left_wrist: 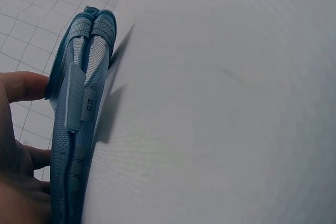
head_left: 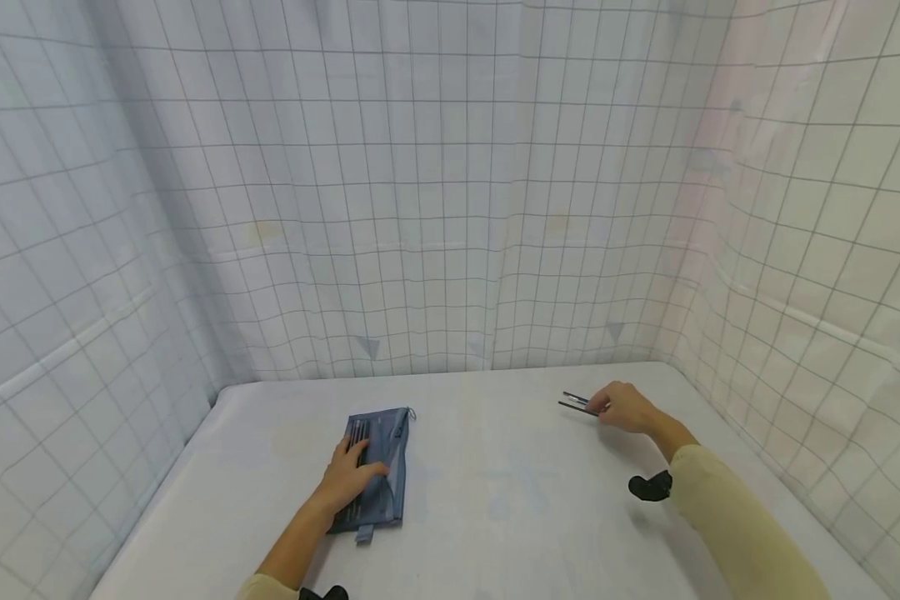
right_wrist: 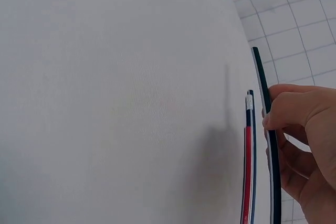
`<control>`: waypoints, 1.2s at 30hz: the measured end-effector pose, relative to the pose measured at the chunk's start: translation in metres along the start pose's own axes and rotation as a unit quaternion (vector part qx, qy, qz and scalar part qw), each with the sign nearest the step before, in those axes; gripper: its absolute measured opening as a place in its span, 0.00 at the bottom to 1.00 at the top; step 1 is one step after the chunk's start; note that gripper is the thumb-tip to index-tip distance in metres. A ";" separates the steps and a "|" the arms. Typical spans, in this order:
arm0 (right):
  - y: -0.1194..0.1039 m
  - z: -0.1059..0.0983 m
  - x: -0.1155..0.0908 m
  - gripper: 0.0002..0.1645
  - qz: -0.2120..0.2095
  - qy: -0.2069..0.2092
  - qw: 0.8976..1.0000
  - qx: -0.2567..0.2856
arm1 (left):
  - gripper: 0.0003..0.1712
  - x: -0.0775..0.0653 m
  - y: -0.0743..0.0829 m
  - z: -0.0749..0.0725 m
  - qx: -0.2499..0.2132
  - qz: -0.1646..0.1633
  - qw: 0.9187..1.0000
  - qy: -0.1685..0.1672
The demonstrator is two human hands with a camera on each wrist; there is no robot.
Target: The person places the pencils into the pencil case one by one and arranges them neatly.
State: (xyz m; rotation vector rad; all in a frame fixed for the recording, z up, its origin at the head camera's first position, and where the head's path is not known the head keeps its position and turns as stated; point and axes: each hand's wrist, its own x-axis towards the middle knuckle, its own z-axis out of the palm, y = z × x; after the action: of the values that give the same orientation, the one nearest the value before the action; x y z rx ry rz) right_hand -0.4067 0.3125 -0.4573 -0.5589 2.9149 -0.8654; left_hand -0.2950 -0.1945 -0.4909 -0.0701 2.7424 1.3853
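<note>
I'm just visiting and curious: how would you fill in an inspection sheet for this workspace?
Surface: plain white tabletop.
Job's things: flat blue zippered fabric pouch, lying on the tabletop; slim dark pencil-like stick, held; beside it, one or more slim red-and-dark sticks with a white band, exact count unclear.
Clutter: nothing seen.
Hands: bare left hand rests on the pouch, fingers spread; bare right hand pinches the dark stick.
Cables: nothing seen.
Surroundings: white sheets with dark grid lines behind and at both sides.
</note>
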 end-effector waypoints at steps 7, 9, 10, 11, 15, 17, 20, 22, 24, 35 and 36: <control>-0.016 0.007 0.009 0.17 -0.014 -0.005 1.000 0.011 | 0.50 0.000 0.000 0.000 0.000 0.003 1.000 0.001; -0.021 0.010 0.012 0.17 -0.024 -0.010 1.000 0.009 | 0.50 0.000 0.000 0.000 -0.001 0.004 1.000 0.002; -0.023 0.011 0.013 0.17 -0.029 -0.013 0.999 0.008 | 0.50 0.000 0.000 0.000 -0.002 0.004 1.000 0.002; -0.025 0.012 0.015 0.17 -0.034 -0.016 0.999 0.009 | 0.50 0.001 -0.001 0.000 -0.002 0.003 1.000 0.002; -0.033 0.015 0.018 0.17 -0.040 -0.028 0.999 0.013 | 0.50 0.001 -0.001 0.001 -0.003 0.000 1.000 0.002; -0.037 0.016 0.020 0.17 -0.042 -0.031 0.999 0.012 | 0.51 0.001 -0.001 0.001 -0.003 -0.001 1.000 0.001; -0.041 0.017 0.023 0.17 -0.043 -0.034 0.998 0.008 | 0.51 0.001 -0.001 0.001 -0.001 -0.002 1.000 0.002; -0.043 0.018 0.024 0.17 -0.037 -0.034 0.999 0.010 | 0.50 0.001 -0.001 0.001 0.001 -0.002 1.000 0.002; -0.045 0.020 0.026 0.17 -0.033 -0.034 0.999 0.014 | 0.50 0.002 -0.001 0.001 0.001 -0.003 1.000 0.003; -0.063 0.028 0.027 0.16 -0.027 -0.027 0.999 0.010 | 0.50 0.002 -0.002 0.002 0.004 -0.002 1.000 0.006; -0.064 0.029 0.027 0.16 -0.030 -0.026 0.999 0.013 | 0.50 0.002 -0.002 0.002 0.004 -0.002 1.000 0.005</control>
State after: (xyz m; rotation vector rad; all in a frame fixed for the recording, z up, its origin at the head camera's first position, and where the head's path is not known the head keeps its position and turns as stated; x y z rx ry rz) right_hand -0.4065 0.2383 -0.4464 -0.6591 2.8497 -0.8797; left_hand -0.2971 -0.1946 -0.4940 -0.0826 2.7556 1.3757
